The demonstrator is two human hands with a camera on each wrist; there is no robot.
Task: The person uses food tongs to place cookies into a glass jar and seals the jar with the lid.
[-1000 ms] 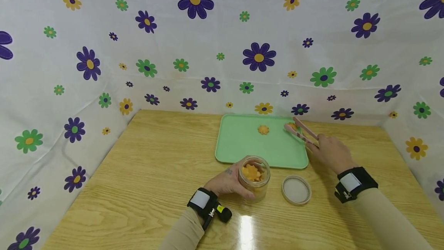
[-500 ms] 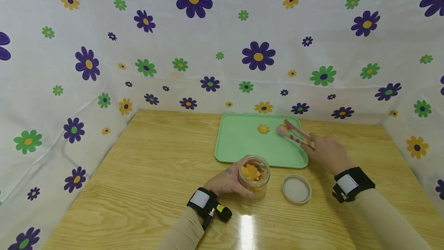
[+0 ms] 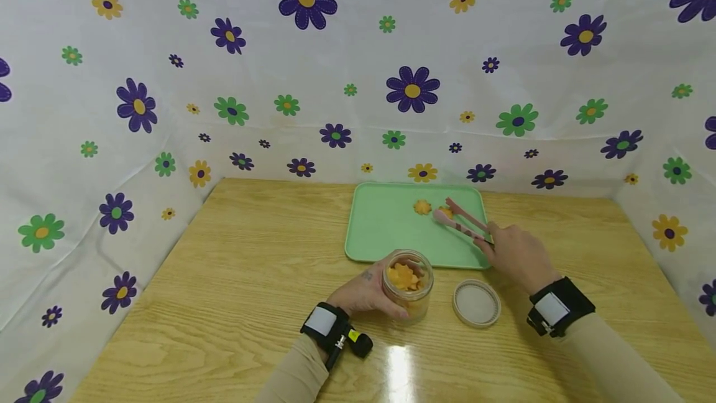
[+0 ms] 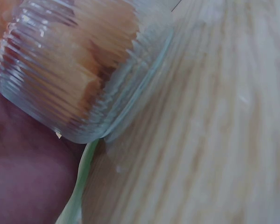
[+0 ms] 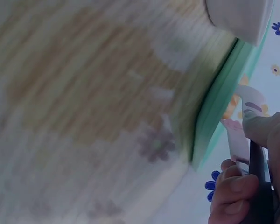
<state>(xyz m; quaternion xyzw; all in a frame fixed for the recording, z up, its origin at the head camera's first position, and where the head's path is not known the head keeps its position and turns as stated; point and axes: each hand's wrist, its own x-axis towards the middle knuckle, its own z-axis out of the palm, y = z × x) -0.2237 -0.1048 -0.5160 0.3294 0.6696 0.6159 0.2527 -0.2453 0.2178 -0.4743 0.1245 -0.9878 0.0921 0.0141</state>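
My left hand [image 3: 366,292] grips a ribbed glass jar [image 3: 415,308] from its left side; the jar stands on the table with its mouth uncovered. Orange flower-shaped crackers [image 3: 404,277] fill part of it. In my right hand [image 3: 520,255] are pink tongs [image 3: 467,229], their tips around one flower-shaped cracker [image 3: 445,211] over the green tray [image 3: 386,229]; whether they squeeze it I cannot tell. Another cracker [image 3: 422,207] lies on the tray just left of the tips. The right wrist view shows thumb and fingers wrapped round the tongs' dark handle [image 5: 261,196].
A round lid [image 3: 477,303] lies on the wooden table [image 3: 240,278], right of the jar and in front of the tray. A white cloth with printed flowers [image 3: 335,67] hangs behind the table and along both sides.
My right hand has moved left with the tongs, and the cracker at their tips has come left toward the other one. The left hand and jar have stayed in place.
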